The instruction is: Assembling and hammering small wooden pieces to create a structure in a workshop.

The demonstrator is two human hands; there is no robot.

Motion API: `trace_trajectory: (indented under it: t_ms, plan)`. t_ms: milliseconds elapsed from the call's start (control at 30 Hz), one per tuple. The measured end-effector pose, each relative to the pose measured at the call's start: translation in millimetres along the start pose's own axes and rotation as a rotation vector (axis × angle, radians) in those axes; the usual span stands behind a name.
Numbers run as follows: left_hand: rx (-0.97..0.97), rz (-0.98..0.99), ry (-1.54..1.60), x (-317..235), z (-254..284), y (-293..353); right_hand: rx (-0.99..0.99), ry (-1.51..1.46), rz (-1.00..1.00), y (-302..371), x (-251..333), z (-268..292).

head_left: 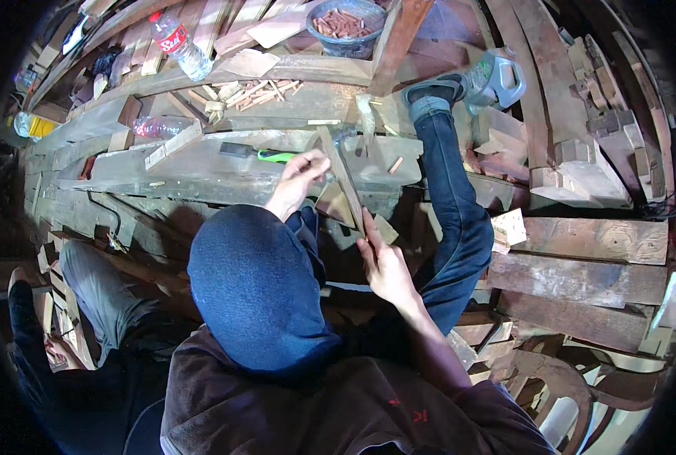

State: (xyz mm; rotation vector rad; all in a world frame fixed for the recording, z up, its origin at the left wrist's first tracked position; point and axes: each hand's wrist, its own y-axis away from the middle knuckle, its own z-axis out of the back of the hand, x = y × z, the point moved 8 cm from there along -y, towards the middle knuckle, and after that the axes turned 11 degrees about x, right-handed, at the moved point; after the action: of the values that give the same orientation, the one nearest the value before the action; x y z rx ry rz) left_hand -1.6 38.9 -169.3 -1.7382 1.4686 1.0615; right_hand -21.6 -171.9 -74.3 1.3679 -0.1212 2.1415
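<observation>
Strip (343, 178): best kept steady while angled.
Right grip (388, 271): pinching its lower end.
Left grip (297, 179): curled alongside; cannot tell if pinching.

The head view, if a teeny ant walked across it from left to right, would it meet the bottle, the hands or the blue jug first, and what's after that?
Red-capped bottle → left hand → thin wooden strip → right hand → blue jug.
</observation>
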Motion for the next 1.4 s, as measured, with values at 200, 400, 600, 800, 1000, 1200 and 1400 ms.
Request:
trace_trajectory:
  t_ms: [200, 400, 600, 800, 1000, 1200, 1400]
  plan:
    - [-0.063, 0.014, -0.055, -13.2, -4.5, -1.3, -0.051, 0.033, -0.024, -8.6, -0.6, 4.7]
    - [0.177, 0.037, -0.069, -1.0, -28.2, 3.9, -0.023, 0.051, -0.06, -9.9, 2.7, 5.4]
    - [-0.126, 0.026, -0.044, -8.3, 5.8, 0.9, -0.024, -0.01, 0.027, -10.9, 0.3, -0.4]
    - [0.132, 0.081, -0.173, 14.0, -26.0, 10.1, -0.086, 0.007, 0.01, -13.4, 0.7, 6.6]
    - [-0.113, 0.028, -0.046, -17.7, 8.3, 0.2, -0.063, -0.047, 0.057, -3.2, 0.3, -3.0]
    - [0.089, 0.087, -0.046, -1.4, -30.3, 4.2, -0.11, -0.033, 0.017, -17.4, -0.2, 14.6]
    - [0.002, -0.05, 0.141, -25.7, -11.1, 5.7, -0.233, 0.314, 0.082, -6.6, 25.9, 34.7]
